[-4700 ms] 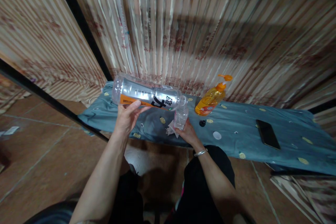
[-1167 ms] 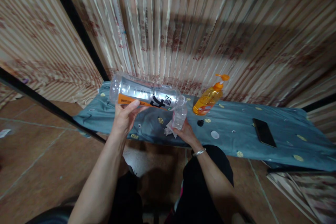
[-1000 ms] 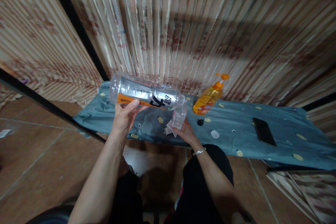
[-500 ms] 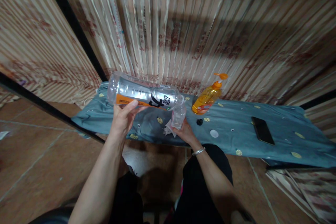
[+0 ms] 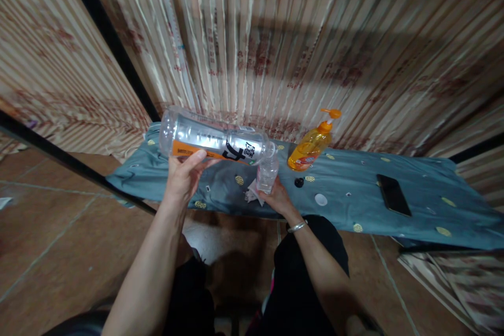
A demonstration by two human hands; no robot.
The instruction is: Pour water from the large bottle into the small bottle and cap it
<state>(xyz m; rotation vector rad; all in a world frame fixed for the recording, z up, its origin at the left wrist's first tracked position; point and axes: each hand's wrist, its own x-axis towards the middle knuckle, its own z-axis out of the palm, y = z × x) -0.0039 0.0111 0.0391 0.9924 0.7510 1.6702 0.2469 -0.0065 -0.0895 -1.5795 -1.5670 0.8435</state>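
Note:
My left hand point(image 5: 185, 170) is closed round a large clear plastic bottle point(image 5: 205, 136) with a silver, orange and black label. The bottle lies nearly level, its neck tipped slightly down to the right. Its mouth meets the top of a small clear bottle point(image 5: 268, 172), which stands roughly upright. My right hand point(image 5: 279, 197) grips this small bottle from the right, with some fingers hidden behind it. A crumpled pale tissue point(image 5: 254, 192) shows beside the small bottle's lower part. Whether liquid runs between the two bottles, I cannot tell.
An orange pump bottle point(image 5: 309, 148) stands on the teal cloth point(image 5: 354, 184) right of my hands. Near it lie a black cap point(image 5: 299, 182) and a white disc point(image 5: 321, 199). A dark phone point(image 5: 394, 195) rests farther right. Striped curtain point(image 5: 275, 52) hangs behind; a black pole point(image 5: 114, 47) slants at left.
Almost nothing differs. The large bottle and my left hand have shifted very slightly left; the two bottle mouths stay together.

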